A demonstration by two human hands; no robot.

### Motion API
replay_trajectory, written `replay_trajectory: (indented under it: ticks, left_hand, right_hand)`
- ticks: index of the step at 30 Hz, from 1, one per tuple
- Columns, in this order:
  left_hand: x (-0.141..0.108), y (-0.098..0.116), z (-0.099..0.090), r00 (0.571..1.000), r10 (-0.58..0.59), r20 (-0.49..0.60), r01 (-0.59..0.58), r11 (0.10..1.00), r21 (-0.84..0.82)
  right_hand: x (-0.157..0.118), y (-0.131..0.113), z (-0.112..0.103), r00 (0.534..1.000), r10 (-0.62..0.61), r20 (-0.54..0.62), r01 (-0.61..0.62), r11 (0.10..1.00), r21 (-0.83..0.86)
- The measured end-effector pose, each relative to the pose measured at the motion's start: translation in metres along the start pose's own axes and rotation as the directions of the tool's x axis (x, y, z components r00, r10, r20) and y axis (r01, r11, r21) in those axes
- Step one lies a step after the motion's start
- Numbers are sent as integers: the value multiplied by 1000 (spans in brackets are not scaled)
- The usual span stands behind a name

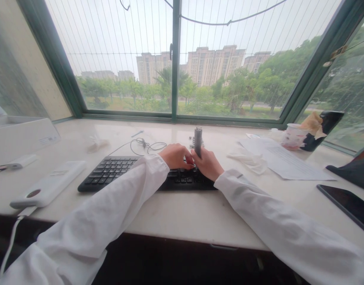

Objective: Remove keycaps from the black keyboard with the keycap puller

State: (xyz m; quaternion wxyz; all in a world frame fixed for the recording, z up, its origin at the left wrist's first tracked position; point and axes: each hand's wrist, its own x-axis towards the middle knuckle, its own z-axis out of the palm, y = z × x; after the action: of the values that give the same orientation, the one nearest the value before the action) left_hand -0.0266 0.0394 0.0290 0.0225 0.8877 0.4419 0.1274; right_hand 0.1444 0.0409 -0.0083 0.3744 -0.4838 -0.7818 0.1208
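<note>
A black keyboard (pixel 109 174) lies on the white sill. Over its right half, my right hand (pixel 210 163) is wrapped round a dark grey cylindrical handle (pixel 198 140) that stands nearly upright. My left hand (pixel 176 156) is just left of it, with fingers bent down to the keys and their tips close together near the lower end of the handle. Something small and red shows by the left fingertips, but whether they pinch anything is too small to tell. Several small dark pieces (pixel 192 145) lie behind the handle, partly hidden by it.
A coiled cable (pixel 145 145) lies behind the keyboard. At left are a white power bank (pixel 51 184) and a white box (pixel 24 134). Toward the right are a crumpled tissue (pixel 250 161), paper sheets (pixel 284 158), a cup (pixel 293 137) and a phone (pixel 348 204).
</note>
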Motion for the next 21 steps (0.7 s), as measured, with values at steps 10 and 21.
replay_trajectory:
  ticks: [10,21]
  left_hand:
    - [0,3,-2,999,-24,26,24,1000,-9]
    - [1,2,0,1000,-4,19,2,997,74]
  right_hand:
    - [-5,-5,1,974,211,-79,-204,975,89]
    - [-15,-13,0,1000,-9,-25,9,1000,-28]
